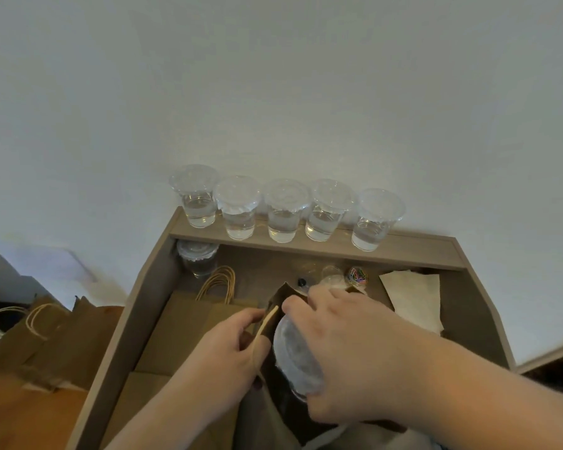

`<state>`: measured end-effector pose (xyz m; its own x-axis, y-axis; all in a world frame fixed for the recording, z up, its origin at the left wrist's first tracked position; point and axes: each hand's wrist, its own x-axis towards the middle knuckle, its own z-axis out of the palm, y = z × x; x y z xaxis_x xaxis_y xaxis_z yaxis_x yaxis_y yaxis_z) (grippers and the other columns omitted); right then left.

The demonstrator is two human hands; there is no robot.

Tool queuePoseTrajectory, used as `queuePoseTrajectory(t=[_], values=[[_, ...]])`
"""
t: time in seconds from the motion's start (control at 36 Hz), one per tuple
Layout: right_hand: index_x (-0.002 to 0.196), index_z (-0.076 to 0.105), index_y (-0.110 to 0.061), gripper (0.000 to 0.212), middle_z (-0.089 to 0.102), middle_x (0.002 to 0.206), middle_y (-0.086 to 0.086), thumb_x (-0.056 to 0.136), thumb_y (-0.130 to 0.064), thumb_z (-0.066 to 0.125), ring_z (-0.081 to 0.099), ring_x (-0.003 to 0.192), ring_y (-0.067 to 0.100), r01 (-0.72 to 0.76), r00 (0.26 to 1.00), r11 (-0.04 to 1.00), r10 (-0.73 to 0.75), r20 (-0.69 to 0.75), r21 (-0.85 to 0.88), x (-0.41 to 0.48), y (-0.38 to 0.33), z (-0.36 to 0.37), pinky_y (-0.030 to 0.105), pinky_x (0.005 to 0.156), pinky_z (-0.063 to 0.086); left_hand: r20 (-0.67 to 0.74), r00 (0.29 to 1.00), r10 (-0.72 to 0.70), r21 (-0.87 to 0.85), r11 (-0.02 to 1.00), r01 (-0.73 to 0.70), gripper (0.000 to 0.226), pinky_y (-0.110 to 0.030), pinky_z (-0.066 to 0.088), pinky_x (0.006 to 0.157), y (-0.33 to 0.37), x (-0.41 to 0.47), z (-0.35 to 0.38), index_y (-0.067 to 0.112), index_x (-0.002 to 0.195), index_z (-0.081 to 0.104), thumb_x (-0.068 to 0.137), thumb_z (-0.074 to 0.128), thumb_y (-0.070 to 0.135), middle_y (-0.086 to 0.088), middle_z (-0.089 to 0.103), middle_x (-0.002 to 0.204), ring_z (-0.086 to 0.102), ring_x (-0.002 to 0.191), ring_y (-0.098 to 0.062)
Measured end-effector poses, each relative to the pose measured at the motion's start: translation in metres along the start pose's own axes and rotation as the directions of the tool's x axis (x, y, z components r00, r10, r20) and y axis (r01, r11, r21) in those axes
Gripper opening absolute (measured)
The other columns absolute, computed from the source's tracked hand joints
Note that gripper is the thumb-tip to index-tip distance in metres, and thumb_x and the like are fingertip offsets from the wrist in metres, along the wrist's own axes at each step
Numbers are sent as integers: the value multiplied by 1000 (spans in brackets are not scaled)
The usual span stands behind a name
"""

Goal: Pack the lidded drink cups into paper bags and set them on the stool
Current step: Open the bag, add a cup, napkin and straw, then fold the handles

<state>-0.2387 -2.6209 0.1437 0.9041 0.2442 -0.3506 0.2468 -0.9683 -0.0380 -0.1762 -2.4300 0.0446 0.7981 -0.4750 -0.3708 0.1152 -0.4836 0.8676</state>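
The lidded cup is sitting low in the middle of the frame, tilted in the mouth of the open paper bag, its clear lid facing the camera. The right hand is gripping it from the right, fingers curled over the rim and thumb along the near side. The left hand is pinching the bag's left edge together with its pale twisted handle, holding the mouth apart. The bag is standing on the bench, just right of a stack of flat paper bags with looped handles.

Above, five more lidded cups of clear liquid are standing upright in a row on the raised shelf against the white wall. A sixth cup is standing under the shelf's left end. To the right of centre, a small clear tub of coloured paper clips is sitting near a white napkin. At lower left, brown bags are lying on the orange-brown stool.
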Motion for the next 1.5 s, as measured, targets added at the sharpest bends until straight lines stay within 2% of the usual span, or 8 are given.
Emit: queuePoseTrajectory(t=[0.33, 0.53, 0.81, 1.03, 1.14, 1.22, 1.33, 1.5], values=[[158, 25, -18, 83, 48, 136, 20, 94, -39, 74, 60, 112, 36, -86, 922, 993, 111, 370, -83, 55, -17, 63, 49, 92, 56, -21, 996, 85, 89, 993, -83, 32, -18, 55, 57, 2, -7, 3, 33, 131, 63, 100, 62, 26, 0, 75, 88, 73, 74, -14], [163, 20, -16, 95, 45, 148, 23, 94, -55, 72, 58, 127, 42, -194, 920, 977, 214, 328, -91, 84, 7, 104, 52, 100, 51, -17, 997, 79, 76, 994, -77, 37, -38, 66, 69, -3, -7, 6, 49, 126, 61, 95, 59, 30, 6, 78, 91, 76, 78, -14], [158, 40, -23, 79, 58, 140, 11, 92, -46, 77, 61, 122, 34, -67, 889, 993, 103, 446, -96, 70, 9, 76, 48, 102, 50, -43, 995, 85, 100, 992, -80, 35, -23, 59, 60, -5, -7, 5, 43, 131, 61, 102, 61, 24, 0, 76, 90, 74, 76, -15], [124, 65, -43, 27, 71, 100, -23, 106, -50, 47, 68, 94, 1, 86, 981, 932, -17, -195, 351, -17, 39, -12, 23, 82, 59, -41, 996, 73, 189, 980, -64, 40, -33, 63, 76, -8, -8, 4, 52, 131, 55, 91, 59, 59, 18, 74, 100, 69, 89, -3], [111, 75, -38, 24, 75, 94, -9, 104, -36, 52, 73, 94, 13, 318, 665, 712, 304, -683, 626, -62, 83, -2, 14, 82, 53, -98, 988, 120, 247, 965, -93, 33, -33, 62, 78, -8, -7, 7, 55, 130, 54, 99, 62, 48, 18, 73, 101, 66, 92, 0], [98, 76, -35, 22, 75, 84, -6, 96, -37, 54, 72, 78, 6, 67, 495, 532, 717, -491, 844, -51, 127, 57, 31, 76, 59, -138, 980, 145, 254, 961, -107, 35, -37, 61, 78, -6, -6, 11, 55, 132, 52, 101, 62, 43, 14, 73, 101, 67, 91, -2], [99, 67, -41, 7, 71, 83, -10, 96, -47, 65, 70, 73, 12, -600, 567, 361, 821, 61, 714, -29, 169, 177, 42, 72, 65, -152, 966, 211, 247, 954, -169, 36, -16, 52, 65, 1, -5, 21, 63, 125, 50, 100, 63, 41, 31, 68, 108, 64, 98, 9], [122, 61, -33, 43, 64, 96, -7, 90, -62, 62, 66, 93, 21, -775, 535, 386, 822, 196, 500, -20, 170, 276, 38, 83, 56, -155, 963, 219, 231, 956, -180, 38, -28, 59, 70, 6, -2, 28, 63, 130, 49, 99, 63, 47, 13, 72, 103, 69, 93, -6]])
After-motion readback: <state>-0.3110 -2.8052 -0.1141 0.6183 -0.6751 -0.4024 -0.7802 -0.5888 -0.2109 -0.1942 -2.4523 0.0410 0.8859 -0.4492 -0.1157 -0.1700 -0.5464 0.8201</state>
